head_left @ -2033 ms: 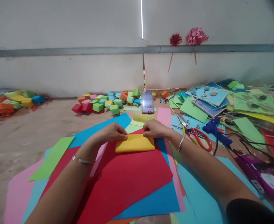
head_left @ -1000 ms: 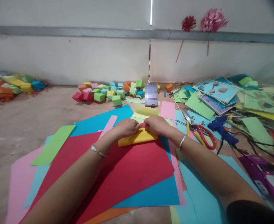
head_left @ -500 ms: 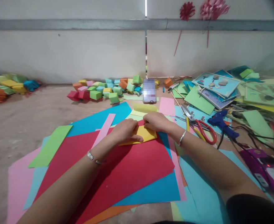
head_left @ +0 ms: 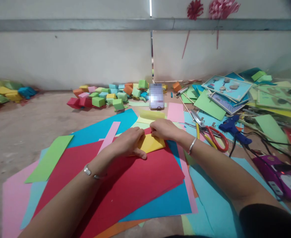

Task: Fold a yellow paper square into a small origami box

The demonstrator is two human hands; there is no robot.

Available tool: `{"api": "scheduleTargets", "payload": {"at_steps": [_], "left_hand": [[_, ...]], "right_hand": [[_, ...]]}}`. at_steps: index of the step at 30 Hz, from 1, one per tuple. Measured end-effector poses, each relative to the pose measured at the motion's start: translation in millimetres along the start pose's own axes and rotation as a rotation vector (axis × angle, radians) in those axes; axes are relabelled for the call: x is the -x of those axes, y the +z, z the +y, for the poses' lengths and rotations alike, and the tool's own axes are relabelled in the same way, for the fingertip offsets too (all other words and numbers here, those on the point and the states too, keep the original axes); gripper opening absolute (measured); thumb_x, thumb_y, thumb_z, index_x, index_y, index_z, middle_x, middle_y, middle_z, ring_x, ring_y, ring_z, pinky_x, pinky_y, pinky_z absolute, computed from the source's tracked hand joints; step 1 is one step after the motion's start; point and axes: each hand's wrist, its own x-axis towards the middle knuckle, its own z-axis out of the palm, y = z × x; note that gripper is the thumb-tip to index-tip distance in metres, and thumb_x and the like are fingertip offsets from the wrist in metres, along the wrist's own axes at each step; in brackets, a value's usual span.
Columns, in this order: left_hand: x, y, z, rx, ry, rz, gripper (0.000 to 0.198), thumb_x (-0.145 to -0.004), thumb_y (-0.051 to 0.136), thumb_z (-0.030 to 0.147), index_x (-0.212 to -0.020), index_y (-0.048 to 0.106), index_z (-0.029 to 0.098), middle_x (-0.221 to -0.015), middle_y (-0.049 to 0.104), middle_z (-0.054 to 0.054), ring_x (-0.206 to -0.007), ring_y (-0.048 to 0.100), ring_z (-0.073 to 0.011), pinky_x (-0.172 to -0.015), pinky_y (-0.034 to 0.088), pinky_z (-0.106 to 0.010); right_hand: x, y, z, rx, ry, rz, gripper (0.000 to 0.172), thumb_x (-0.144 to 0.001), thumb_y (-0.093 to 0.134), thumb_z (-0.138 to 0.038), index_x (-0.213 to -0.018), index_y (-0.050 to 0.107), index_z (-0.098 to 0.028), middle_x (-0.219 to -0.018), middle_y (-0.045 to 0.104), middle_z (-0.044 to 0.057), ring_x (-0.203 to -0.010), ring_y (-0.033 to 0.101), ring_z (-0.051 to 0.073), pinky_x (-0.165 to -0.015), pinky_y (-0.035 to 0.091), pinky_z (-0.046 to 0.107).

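A folded piece of yellow paper [head_left: 152,143] lies on top of a large red sheet [head_left: 135,185]. My left hand [head_left: 129,142] grips its left end, the thumb stretched along the near edge and the fingers curled at the far edge. At the far right edge, my right hand [head_left: 163,129] pinches the same paper with bent fingers; its fingertips are partly hidden. Just beyond my hands is a pale yellow curled strip [head_left: 151,115]. A pink strip [head_left: 110,136] rests left of my left hand.
Scissors with red handles [head_left: 217,138], a blue glue gun [head_left: 236,129] and a purple device [head_left: 277,177] with cords lie to the right. Folded paper cubes [head_left: 118,104] and a phone [head_left: 156,96] are along the wall. A green strip [head_left: 50,158] lies left, framed pictures [head_left: 227,87] back right.
My left thumb has moved slightly left and nearer to me along the yellow paper, uncovering more of its middle. The whole view has shifted a little. Both hands stay on the paper.
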Motion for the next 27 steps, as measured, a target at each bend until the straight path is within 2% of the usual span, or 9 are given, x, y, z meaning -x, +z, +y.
{"api": "scheduleTargets", "payload": {"at_steps": [3, 6, 8, 11, 15, 21, 25, 27], "left_hand": [[-1, -0.7, -6, 0.034, 0.041, -0.017, 0.066, -0.054, 0.081, 0.07, -0.083, 0.051, 0.02, -0.088, 0.058, -0.007, -0.079, 0.052, -0.025, -0.063, 0.036, -0.032], [-4, -1.2, -10, 0.08, 0.046, -0.051, 0.044, -0.076, 0.069, 0.06, -0.076, 0.05, 0.021, -0.083, 0.056, -0.005, -0.074, 0.051, -0.0217, -0.062, 0.036, -0.031], [-6, -0.7, -11, 0.086, 0.031, -0.053, 0.031, -0.085, 0.061, 0.048, -0.075, 0.051, 0.021, -0.083, 0.055, -0.005, -0.075, 0.052, -0.0213, -0.064, 0.037, -0.031], [-6, 0.5, -10, 0.076, 0.005, -0.055, 0.027, -0.078, 0.069, 0.042, -0.077, 0.052, 0.021, -0.086, 0.055, -0.005, -0.078, 0.052, -0.0224, -0.064, 0.036, -0.031], [-1, -2.4, -8, 0.064, 0.0, -0.094, 0.043, -0.065, 0.081, 0.048, -0.083, 0.053, 0.02, -0.089, 0.054, -0.005, -0.08, 0.051, -0.0234, -0.063, 0.036, -0.031], [6, -14.7, -11, 0.1, 0.042, -0.191, 0.056, -0.056, 0.085, 0.048, -0.092, 0.054, 0.02, -0.099, 0.054, -0.006, -0.087, 0.051, -0.0244, -0.069, 0.04, -0.031], [2, -12.1, -16, 0.132, 0.101, -0.171, 0.035, -0.081, 0.065, 0.052, -0.087, 0.055, 0.02, -0.094, 0.054, -0.006, -0.083, 0.051, -0.0222, -0.071, 0.04, -0.031], [-1, -7.3, -16, 0.089, 0.079, -0.137, 0.028, -0.085, 0.061, 0.046, -0.081, 0.056, 0.019, -0.09, 0.054, -0.005, -0.079, 0.051, -0.0214, -0.069, 0.038, -0.031]], "right_hand": [[0, 0, 0, -0.002, 0.002, -0.007, 0.022, -0.089, 0.06, -0.024, -0.104, 0.075, -0.018, -0.109, 0.074, 0.012, -0.097, 0.065, 0.026, -0.065, 0.038, 0.029], [0, 0, 0, -0.001, 0.006, -0.014, 0.022, -0.089, 0.06, -0.023, -0.105, 0.074, -0.018, -0.109, 0.074, 0.011, -0.097, 0.065, 0.025, -0.066, 0.038, 0.029], [-1, -1, 0, -0.001, 0.009, -0.016, 0.022, -0.089, 0.059, -0.024, -0.105, 0.074, -0.018, -0.11, 0.074, 0.011, -0.097, 0.066, 0.025, -0.066, 0.038, 0.029], [0, -1, 0, -0.003, 0.012, -0.019, 0.021, -0.09, 0.06, -0.025, -0.104, 0.074, -0.019, -0.11, 0.074, 0.011, -0.098, 0.066, 0.025, -0.064, 0.038, 0.029], [-1, 0, 1, -0.009, 0.017, -0.026, 0.019, -0.09, 0.061, -0.026, -0.103, 0.074, -0.02, -0.111, 0.074, 0.009, -0.098, 0.065, 0.025, -0.064, 0.037, 0.029], [-1, -1, 1, -0.02, 0.012, -0.027, 0.018, -0.09, 0.062, -0.024, -0.102, 0.074, -0.021, -0.112, 0.074, 0.008, -0.1, 0.064, 0.023, -0.064, 0.036, 0.028], [-1, 0, 1, -0.02, 0.009, -0.018, 0.018, -0.09, 0.061, -0.024, -0.101, 0.074, -0.02, -0.11, 0.074, 0.008, -0.1, 0.064, 0.023, -0.062, 0.034, 0.029], [-1, 0, 1, -0.016, 0.011, -0.013, 0.018, -0.09, 0.061, -0.023, -0.102, 0.074, -0.02, -0.11, 0.074, 0.008, -0.099, 0.064, 0.023, -0.061, 0.033, 0.029]]}}
